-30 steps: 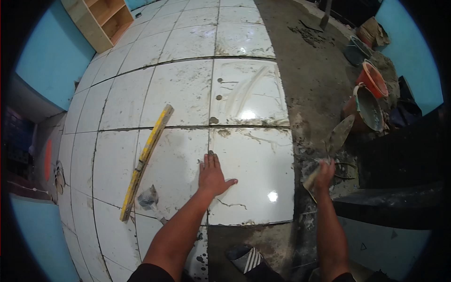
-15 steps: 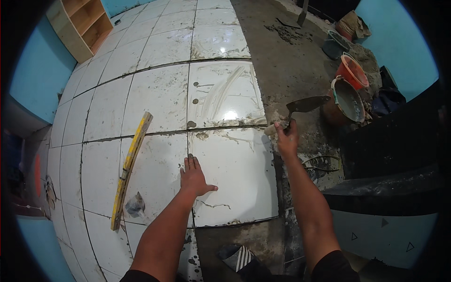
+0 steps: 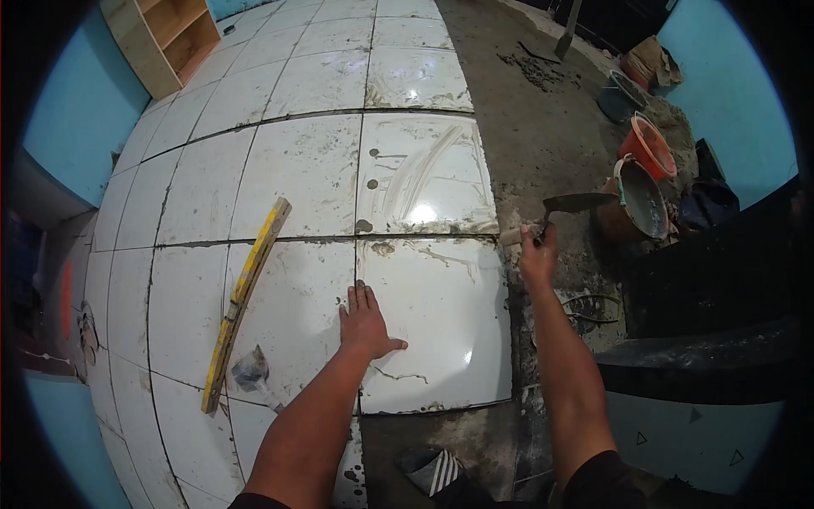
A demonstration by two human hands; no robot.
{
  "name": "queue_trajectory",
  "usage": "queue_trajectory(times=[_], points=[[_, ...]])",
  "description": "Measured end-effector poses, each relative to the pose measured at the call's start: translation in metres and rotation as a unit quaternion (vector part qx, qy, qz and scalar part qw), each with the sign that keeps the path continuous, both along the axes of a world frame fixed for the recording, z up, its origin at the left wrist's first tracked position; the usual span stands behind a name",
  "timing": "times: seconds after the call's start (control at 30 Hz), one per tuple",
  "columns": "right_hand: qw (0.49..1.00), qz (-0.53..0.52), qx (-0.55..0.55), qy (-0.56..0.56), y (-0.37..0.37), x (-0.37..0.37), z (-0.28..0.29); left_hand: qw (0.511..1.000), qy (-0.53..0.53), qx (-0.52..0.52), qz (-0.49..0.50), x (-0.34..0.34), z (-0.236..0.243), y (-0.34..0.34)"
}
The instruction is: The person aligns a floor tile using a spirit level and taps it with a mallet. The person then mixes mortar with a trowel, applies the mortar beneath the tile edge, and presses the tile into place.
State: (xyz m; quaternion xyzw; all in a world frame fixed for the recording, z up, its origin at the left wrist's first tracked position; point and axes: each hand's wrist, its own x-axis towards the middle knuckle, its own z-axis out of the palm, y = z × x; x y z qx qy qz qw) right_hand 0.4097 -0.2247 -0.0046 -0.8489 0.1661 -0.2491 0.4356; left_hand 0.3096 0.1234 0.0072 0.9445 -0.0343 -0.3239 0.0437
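Note:
My left hand (image 3: 366,327) lies flat with its fingers spread, across the joint at the left edge of a white floor tile (image 3: 449,331). In my right hand (image 3: 538,259) is a trowel (image 3: 577,203), gripped near its neck. The wooden handle end (image 3: 510,237) pokes out to the left, over the tile's far right corner. Its dark blade points right, towards a bucket of grey mix (image 3: 634,199). Wet smears mark the tile (image 3: 424,174) just beyond.
A yellow spirit level (image 3: 246,305) lies on the tiles to the left, beside a crumpled plastic bag (image 3: 251,370). An orange bucket (image 3: 651,146) and a dark bucket (image 3: 621,96) stand at the right. Bare grey screed (image 3: 543,127) borders the tiles. A wooden shelf (image 3: 174,42) stands far left.
The whole view has shifted, so the floor and tools appear a little further right. My left hand stays flat at the same joint, and my right hand still holds the trowel near the corner.

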Motion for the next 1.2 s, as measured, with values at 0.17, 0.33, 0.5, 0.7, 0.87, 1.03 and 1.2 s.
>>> queue_trajectory(times=[0.17,0.33,0.5,0.7,0.87,1.03,1.2], points=[[0.999,-0.015,-0.003,0.047,0.002,-0.001,0.054,1.000,0.003,0.002,0.006,-0.001,0.003,0.006],[0.949,0.017,-0.251,0.191,-0.030,-0.042,0.047,1.000,0.002,0.006,0.002,-0.004,0.000,0.005],[0.899,0.103,-0.372,0.210,-0.052,-0.048,0.024,1.000,-0.001,0.003,0.005,-0.003,0.004,0.001],[0.883,0.096,-0.401,0.223,-0.043,-0.034,0.015,1.000,-0.008,0.010,0.001,-0.004,0.001,0.003],[0.886,0.125,-0.408,0.182,-0.056,-0.035,0.010,1.000,-0.002,0.019,-0.005,-0.003,0.003,0.000],[0.890,0.146,-0.404,0.150,-0.067,-0.038,0.008,1.000,-0.005,0.027,-0.011,-0.004,0.000,0.003],[0.882,0.180,-0.425,0.099,-0.079,-0.048,0.017,1.000,-0.004,0.024,-0.010,-0.003,0.000,-0.001]])
